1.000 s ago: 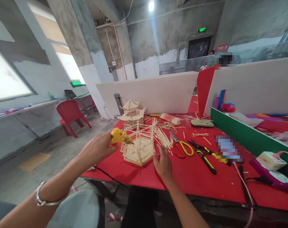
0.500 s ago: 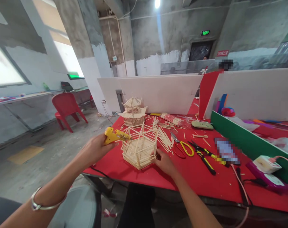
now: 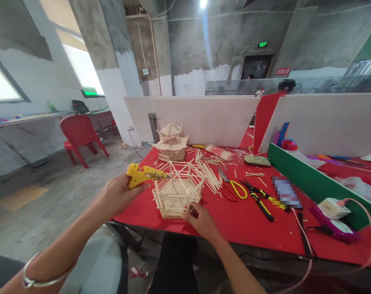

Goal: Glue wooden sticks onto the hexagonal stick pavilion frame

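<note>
A yellow glue gun [image 3: 146,174] is gripped in my left hand [image 3: 119,194], its nozzle pointing right at the upper bars of a hexagonal stick frame [image 3: 176,196]. That frame stands near the front edge of the red table [image 3: 225,220]. The fingers of my right hand [image 3: 200,220] pinch its lower front right corner. Behind the frame stands a finished-looking stick pagoda [image 3: 170,143] with tiered roofs. Loose sticks [image 3: 208,175] lie to the right of both.
Scissors [image 3: 234,188], pliers [image 3: 260,204], a blurred phone-like object [image 3: 286,192] and a purple-and-white power strip [image 3: 334,224] lie on the right. A green board [image 3: 314,183] borders them. A red chair [image 3: 81,136] stands at the left.
The hexagonal frame has turned, and my right hand has shifted left along its front. My left hand with the glue gun has moved slightly left. The view has shifted a little.
</note>
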Motion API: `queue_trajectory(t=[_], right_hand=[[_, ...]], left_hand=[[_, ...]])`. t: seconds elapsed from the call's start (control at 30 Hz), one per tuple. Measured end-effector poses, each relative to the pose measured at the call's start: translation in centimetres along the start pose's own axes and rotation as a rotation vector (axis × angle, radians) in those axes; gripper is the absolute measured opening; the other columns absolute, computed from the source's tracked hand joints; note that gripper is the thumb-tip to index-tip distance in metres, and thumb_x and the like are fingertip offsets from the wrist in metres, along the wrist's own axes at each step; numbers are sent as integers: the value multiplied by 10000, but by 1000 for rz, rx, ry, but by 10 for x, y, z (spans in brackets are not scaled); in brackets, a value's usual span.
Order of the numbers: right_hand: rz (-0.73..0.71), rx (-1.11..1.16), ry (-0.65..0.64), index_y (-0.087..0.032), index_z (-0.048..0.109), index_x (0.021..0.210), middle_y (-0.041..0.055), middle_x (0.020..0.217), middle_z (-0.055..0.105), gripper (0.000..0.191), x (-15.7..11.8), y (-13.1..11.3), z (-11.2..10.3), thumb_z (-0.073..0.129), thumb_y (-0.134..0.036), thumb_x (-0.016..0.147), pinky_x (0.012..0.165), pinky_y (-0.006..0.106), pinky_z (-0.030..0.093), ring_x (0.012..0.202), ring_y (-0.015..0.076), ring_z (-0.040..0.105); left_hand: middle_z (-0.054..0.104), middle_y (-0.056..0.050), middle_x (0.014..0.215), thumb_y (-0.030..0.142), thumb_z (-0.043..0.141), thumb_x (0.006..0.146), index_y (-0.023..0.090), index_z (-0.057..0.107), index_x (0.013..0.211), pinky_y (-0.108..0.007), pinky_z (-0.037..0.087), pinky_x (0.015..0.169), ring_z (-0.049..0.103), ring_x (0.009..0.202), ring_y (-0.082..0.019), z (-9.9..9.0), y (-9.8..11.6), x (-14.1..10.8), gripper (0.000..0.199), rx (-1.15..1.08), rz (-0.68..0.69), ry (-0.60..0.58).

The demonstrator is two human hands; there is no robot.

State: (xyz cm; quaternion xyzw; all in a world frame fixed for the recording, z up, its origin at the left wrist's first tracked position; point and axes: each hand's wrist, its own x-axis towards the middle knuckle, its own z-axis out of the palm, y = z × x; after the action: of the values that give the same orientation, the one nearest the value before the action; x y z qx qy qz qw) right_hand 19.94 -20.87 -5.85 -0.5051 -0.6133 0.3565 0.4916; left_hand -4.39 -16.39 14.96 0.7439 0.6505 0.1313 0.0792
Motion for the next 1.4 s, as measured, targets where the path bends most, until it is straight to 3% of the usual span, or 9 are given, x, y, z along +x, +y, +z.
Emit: queue_trajectory(t=[0.2,0.3,0.47,0.6,0.8,1.13,1.4], right_hand=[[6,32,47,-183,687,893,-11,710,686,274,-14,4,2,672,-451,836,551,207,445,596,124,595],[17,-1,118,-179,687,887,12,732,704,293,-19,1,10,678,-467,833,584,219,463,630,139,623],[-9,-102,209,-174,689,880,30,739,711,346,4,-3,29,707,-510,801,648,247,496,660,160,641],[-97,-179,183,-159,679,1084,62,881,738,435,21,-3,39,730,-479,795,790,283,530,788,188,683],[-185,-338,134,-170,639,1233,130,1151,699,345,15,3,25,559,-324,935,952,354,500,1087,242,651],[-210,-462,120,-168,639,1230,107,1102,710,312,12,4,16,507,-251,959,926,300,500,1056,212,659],[-237,-491,113,-191,653,1185,87,1082,716,281,11,4,16,497,-214,953,894,271,493,1018,193,665]], left_hand=[[528,10,537,656,516,740,207,509,712,-269,309,507,507,529,-174,2,7,-7,450,-67,3,-18],[507,16,531,654,519,742,210,509,710,-269,303,502,502,523,-172,3,13,-9,445,-66,-4,-37],[520,12,562,626,522,755,209,510,702,-266,294,496,493,525,-161,8,23,-1,421,2,62,-25],[556,-6,604,600,557,733,209,520,719,-271,301,506,525,556,-176,10,26,7,393,126,50,4],[599,-43,661,533,527,763,206,522,721,-280,299,519,577,625,-206,12,26,11,329,235,40,-26],[599,-26,648,469,507,765,213,526,734,-275,286,498,571,586,-187,12,29,11,258,269,12,-28],[606,-38,670,393,481,782,201,542,740,-280,255,502,554,582,-175,14,39,12,206,365,66,-75]])
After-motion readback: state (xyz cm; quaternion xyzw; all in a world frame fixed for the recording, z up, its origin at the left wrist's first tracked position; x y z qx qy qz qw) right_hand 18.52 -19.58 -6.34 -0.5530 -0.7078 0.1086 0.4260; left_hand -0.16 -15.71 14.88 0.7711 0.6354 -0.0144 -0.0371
